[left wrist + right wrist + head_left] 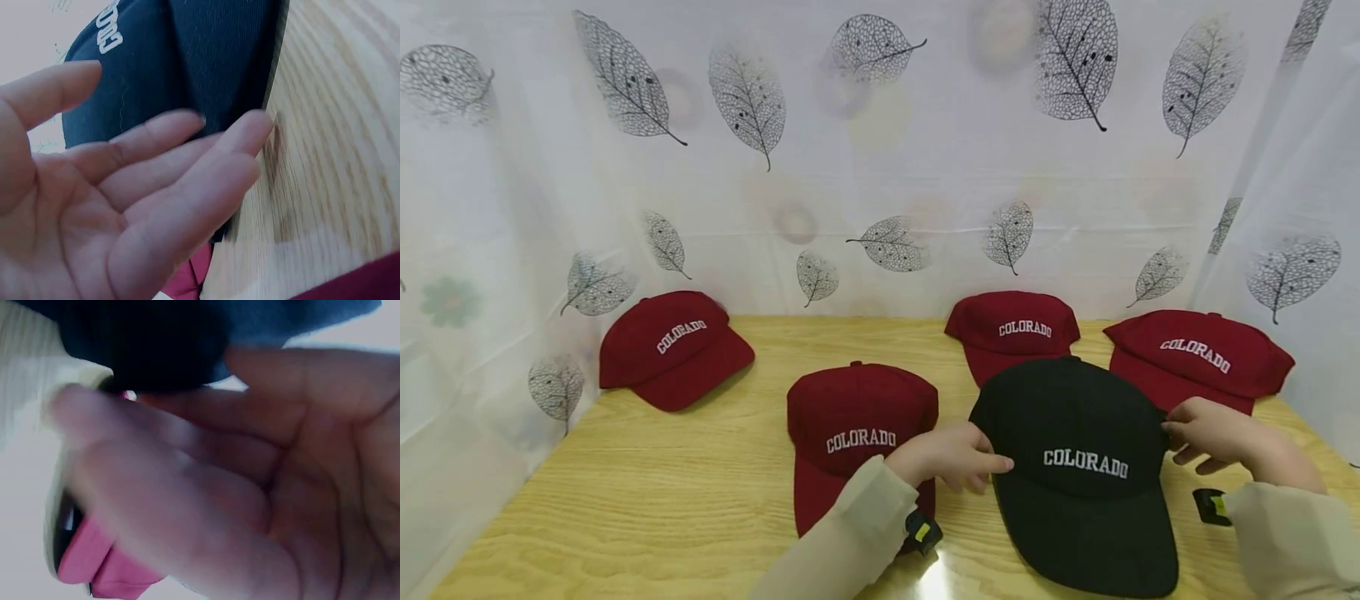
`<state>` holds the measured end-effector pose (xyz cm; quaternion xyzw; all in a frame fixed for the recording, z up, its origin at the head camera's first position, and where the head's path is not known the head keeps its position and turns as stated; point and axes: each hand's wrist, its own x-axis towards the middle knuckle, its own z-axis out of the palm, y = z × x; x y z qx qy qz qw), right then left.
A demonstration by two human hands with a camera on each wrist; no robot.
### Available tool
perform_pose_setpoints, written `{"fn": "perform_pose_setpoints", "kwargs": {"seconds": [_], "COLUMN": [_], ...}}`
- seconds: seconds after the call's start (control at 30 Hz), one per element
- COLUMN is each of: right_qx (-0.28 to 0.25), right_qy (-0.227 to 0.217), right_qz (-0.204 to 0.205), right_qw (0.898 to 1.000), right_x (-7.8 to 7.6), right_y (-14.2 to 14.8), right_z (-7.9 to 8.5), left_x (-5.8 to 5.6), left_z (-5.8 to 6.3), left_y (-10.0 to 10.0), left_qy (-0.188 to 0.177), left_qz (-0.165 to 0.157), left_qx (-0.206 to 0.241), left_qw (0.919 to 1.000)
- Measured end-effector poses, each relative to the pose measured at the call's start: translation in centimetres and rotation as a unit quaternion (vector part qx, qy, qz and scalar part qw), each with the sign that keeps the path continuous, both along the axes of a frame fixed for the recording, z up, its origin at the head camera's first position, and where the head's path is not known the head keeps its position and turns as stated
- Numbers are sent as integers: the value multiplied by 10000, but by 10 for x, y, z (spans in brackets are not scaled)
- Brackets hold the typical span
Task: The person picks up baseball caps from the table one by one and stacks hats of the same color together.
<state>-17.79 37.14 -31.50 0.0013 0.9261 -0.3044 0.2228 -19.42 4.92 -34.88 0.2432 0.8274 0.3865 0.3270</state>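
A black baseball cap (1075, 417) with COLORADO in white letters lies on the table, brim towards me. To its left is my left hand (951, 454), fingers spread and slightly bent; in the left wrist view its palm (81, 219) shows nothing held, with the cap's dark side behind the fingers. My right hand (1217, 433) pinches the cap's right edge with thumb and forefinger. The right wrist view is blurred, but dark cloth meets that hand's thumb (312, 378). Just left of my left hand is a dark red COLORADO cap (861, 408), partly covered by my forearm.
Two more red caps lie behind the black one, a middle one (1022, 329) and a right one (1202, 358); the black cap overlaps both in view. Another red cap (670, 350) sits at the back left. A white leaf-print curtain (880, 175) hangs behind the wooden table (685, 500).
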Motion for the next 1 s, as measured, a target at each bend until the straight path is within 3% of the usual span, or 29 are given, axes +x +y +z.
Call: {"fn": "perform_pose_setpoints", "kwargs": {"seconds": [0.1, 0.23, 0.6, 1.0], "right_qx": [-273, -473, -919, -550], "right_qy": [-488, -828, -930, -1000], "right_qz": [178, 429, 415, 372], "right_qw": [9983, 9945, 9905, 9928], "right_x": [3, 4, -3, 0], "right_y": [4, 6, -5, -12], "right_z": [-1, -3, -17, -18], "left_x": [3, 5, 10, 11], "left_z": [2, 3, 3, 1], "left_y": [1, 2, 7, 6], "left_qy": [-93, -125, -112, -163], "left_qz": [-294, -525, -440, -441], "left_qx": [16, 163, 64, 120], "left_qw": [9995, 9984, 9989, 9988]}}
